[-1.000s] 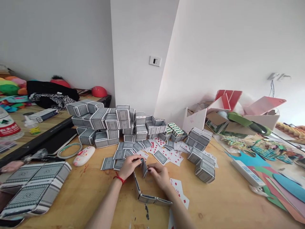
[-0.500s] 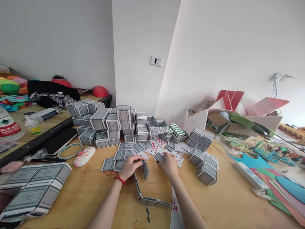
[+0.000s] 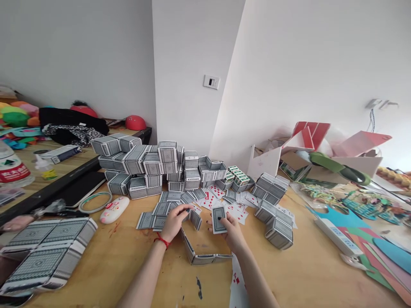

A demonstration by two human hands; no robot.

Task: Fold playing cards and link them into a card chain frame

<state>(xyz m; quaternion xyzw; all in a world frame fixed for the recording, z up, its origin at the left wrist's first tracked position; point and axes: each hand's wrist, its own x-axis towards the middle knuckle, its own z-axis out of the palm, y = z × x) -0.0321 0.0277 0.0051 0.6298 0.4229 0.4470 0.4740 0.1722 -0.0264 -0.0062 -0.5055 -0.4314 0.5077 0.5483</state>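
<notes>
My right hand (image 3: 231, 229) pinches a playing card (image 3: 218, 217) between thumb and fingers, its grey patterned back towards me. The card is raised in front of loose cards on the table. My left hand (image 3: 174, 221), with a red string bracelet at the wrist, grips the far end of a chain of folded cards (image 3: 205, 259). This chain stands on edge and bends round in an open frame between my forearms. Several face-up cards (image 3: 209, 199) and face-down cards (image 3: 162, 209) are spread just beyond both hands.
Stacked card-built blocks (image 3: 144, 160) line the back of the wooden table (image 3: 122, 256). More blocks stand right (image 3: 278, 231) and front left (image 3: 35, 252). A white mouse (image 3: 114, 210) lies left; a power strip (image 3: 337, 236) and coloured paper (image 3: 382, 252) lie right.
My right hand has lifted the card and tilted it up, back towards me. The near side of the card chain has shifted away from me. My left hand has barely moved.
</notes>
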